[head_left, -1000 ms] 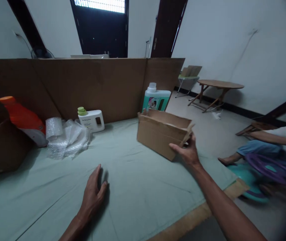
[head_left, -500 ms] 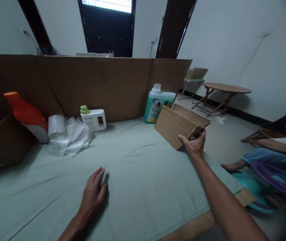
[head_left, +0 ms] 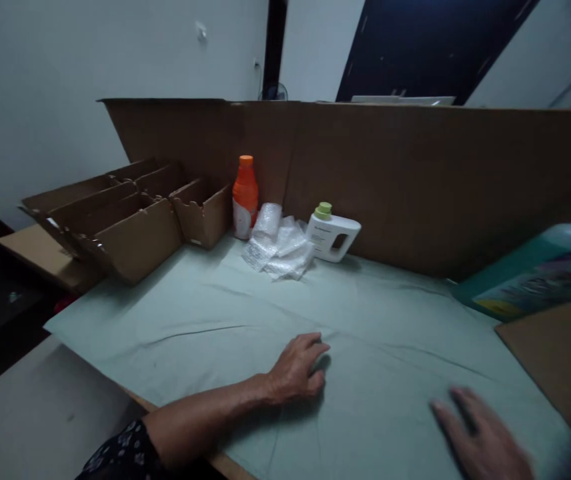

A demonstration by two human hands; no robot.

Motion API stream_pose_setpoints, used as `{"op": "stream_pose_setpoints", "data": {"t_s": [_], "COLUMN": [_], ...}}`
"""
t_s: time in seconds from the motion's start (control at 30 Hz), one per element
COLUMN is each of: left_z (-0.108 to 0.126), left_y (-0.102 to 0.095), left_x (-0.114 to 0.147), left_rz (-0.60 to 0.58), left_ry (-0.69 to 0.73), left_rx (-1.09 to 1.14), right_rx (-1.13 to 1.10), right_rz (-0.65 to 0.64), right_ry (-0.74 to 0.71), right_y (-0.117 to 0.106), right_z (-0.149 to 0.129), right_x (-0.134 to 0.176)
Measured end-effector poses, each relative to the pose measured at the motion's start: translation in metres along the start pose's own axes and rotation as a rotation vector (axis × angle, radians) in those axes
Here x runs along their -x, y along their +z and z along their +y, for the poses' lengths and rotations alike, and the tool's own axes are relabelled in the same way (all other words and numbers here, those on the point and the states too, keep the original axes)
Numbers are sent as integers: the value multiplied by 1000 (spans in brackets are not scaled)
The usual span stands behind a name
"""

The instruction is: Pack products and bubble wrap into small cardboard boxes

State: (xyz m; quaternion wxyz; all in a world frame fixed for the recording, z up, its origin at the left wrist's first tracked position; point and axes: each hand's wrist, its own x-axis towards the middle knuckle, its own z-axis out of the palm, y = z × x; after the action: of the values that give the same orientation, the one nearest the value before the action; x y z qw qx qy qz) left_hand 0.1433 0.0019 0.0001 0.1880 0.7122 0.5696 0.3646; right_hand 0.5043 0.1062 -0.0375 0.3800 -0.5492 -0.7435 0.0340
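My left hand (head_left: 298,369) rests on the pale green cloth (head_left: 205,300) at the middle of the table, its fingers a little apart and holding nothing. Blurred by motion, my right hand (head_left: 483,437) is over the cloth at the lower right, fingers apart, nothing in them. A cardboard box (head_left: 560,360) stands near it at the right edge, partly cut off. Beyond the left hand lie crumpled bubble wrap (head_left: 283,247) and a white jug with a green cap (head_left: 333,233). An orange and white bottle (head_left: 245,200) stands upright behind the wrap.
Several open cardboard boxes (head_left: 140,237) line the left side of the table. A tall cardboard panel (head_left: 415,180) closes off the back. A teal detergent bottle (head_left: 530,273) is at the right, behind the box.
My right hand has let go of the cardboard box and come away from it. The view has swung left, bringing the boxes on the left into sight. My left hand stays on the cloth.
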Motion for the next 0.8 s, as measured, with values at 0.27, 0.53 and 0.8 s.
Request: {"op": "stream_pose_setpoints", "data": {"t_s": [0.27,0.53,0.8], "left_z": [-58,-143,-152], "left_y": [-185,-340,-380], "left_x": [-47,-92,-113], "left_rz": [428,596,249], "left_ry": [-201,-452,-373], "left_rx": [-257,-658,-704], "right_rx": [-223,-279,-215], "right_rz": [-543,-527,-462], "right_ry": [-756,-711,-759], "right_y": [78,78,78], "right_z": [-225,-230,-237], "right_x": [51,49,49]}}
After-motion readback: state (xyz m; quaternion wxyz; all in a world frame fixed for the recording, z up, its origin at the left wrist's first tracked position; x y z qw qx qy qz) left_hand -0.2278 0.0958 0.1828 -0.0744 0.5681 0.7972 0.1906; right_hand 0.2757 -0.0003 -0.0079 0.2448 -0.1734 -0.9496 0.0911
